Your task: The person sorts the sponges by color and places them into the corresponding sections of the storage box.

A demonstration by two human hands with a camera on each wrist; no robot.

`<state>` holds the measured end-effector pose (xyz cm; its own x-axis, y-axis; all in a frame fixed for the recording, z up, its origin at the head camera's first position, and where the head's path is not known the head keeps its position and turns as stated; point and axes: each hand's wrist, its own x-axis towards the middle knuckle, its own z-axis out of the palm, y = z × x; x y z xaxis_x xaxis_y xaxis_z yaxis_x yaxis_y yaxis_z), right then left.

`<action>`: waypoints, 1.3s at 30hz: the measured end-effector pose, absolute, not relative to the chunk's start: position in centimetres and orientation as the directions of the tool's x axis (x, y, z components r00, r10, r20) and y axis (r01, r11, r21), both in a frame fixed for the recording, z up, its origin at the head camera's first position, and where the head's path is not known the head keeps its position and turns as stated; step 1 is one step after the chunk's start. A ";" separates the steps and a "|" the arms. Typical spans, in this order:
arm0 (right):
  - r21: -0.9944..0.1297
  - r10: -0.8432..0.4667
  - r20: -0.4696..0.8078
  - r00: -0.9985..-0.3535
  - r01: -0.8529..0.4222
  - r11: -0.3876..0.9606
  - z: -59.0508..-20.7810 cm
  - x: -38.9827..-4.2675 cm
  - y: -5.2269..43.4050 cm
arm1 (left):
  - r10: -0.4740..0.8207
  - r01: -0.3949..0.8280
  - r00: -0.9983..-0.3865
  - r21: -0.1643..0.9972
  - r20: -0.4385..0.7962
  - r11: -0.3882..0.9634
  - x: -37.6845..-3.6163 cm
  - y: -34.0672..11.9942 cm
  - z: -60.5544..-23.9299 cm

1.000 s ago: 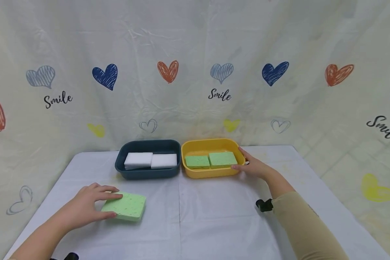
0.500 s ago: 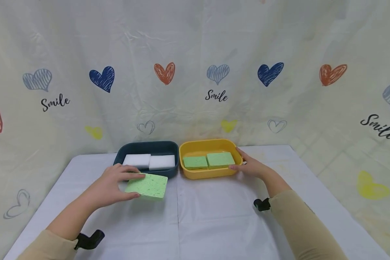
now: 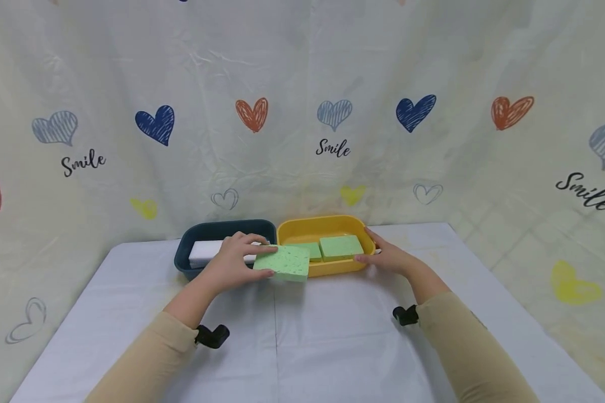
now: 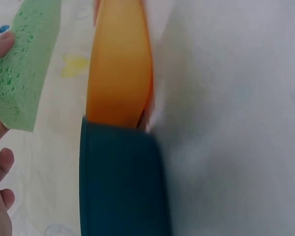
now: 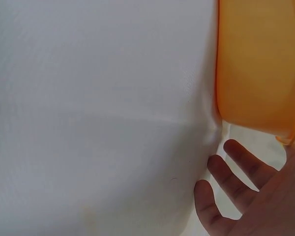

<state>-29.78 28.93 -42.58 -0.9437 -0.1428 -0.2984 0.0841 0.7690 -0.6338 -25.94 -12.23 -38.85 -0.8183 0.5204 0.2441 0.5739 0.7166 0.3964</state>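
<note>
My left hand (image 3: 237, 260) pinches a pale green sponge (image 3: 284, 263) between thumb and fingers, raised above the table. In the head view the sponge overlaps the left front of a yellow bin (image 3: 335, 270). The left wrist view shows the pitted face of the sponge (image 4: 24, 64) beside the bins. Two more green sponges lie inside the yellow bin, one of them (image 3: 341, 247) in full sight and the other partly hidden. My right hand (image 3: 390, 257) holds that bin at its right end, thumb and index finger at the rim, the remaining fingers spread below in the right wrist view.
A dark blue bin (image 3: 184, 254) stands against the yellow bin's left side, with white sponges (image 3: 205, 252) inside, partly covered by my left hand. Both bins sit at the back of the white-covered table (image 3: 322, 336), close to a curtain (image 3: 282, 61) printed with hearts.
My left hand has lifted the green sponge off the table and carried it right and away from me, past the blue bin to the yellow one. My right hand stays at the yellow bin.
</note>
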 end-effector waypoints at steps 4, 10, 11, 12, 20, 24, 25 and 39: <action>-0.635 -0.140 -0.293 -0.946 0.083 0.768 -42.7 -29.8 29.0 | 0.501 0.567 -0.823 0.411 0.267 0.714 -28.0 -9.8 -39.1; -0.640 -0.131 -0.299 -0.945 0.097 0.762 -42.8 -29.7 28.9 | 0.463 0.515 -0.857 0.356 0.226 0.780 -30.1 -6.4 -39.1; -0.643 -0.131 -0.299 -0.945 0.098 0.759 -42.8 -29.7 28.9 | 0.455 0.502 -0.865 0.346 0.212 0.793 -30.3 -5.8 -39.1; -0.645 -0.132 -0.299 -0.945 0.098 0.758 -42.8 -29.7 28.8 | 0.447 0.489 -0.872 0.333 0.199 0.806 -30.6 -5.2 -39.1; -0.652 -0.142 -0.307 -0.941 0.099 0.752 -42.5 -29.6 28.1 | 0.386 0.407 -0.913 0.258 0.128 0.876 -32.5 -1.8 -39.6; -0.653 -0.142 -0.302 -0.943 0.096 0.752 -42.4 -29.6 27.8 | 0.361 0.367 -0.930 0.243 0.068 0.898 -33.2 -1.1 -40.1; -0.652 -0.140 -0.306 -0.942 0.100 0.752 -42.4 -29.6 27.8 | 0.357 0.357 -0.933 0.243 0.048 0.902 -33.3 -1.1 -40.3; -0.657 -0.173 -0.288 -0.942 0.063 0.751 -42.5 -30.0 27.4 | 0.336 0.323 -0.940 0.181 -0.050 0.929 -33.0 -1.8 -40.4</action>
<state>-30.02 27.42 -42.48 -0.9420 -0.1731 -0.2877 0.0628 0.7510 -0.6573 -33.01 -1.76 -40.45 -0.9404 0.3363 -0.0504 0.3226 0.9291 0.1807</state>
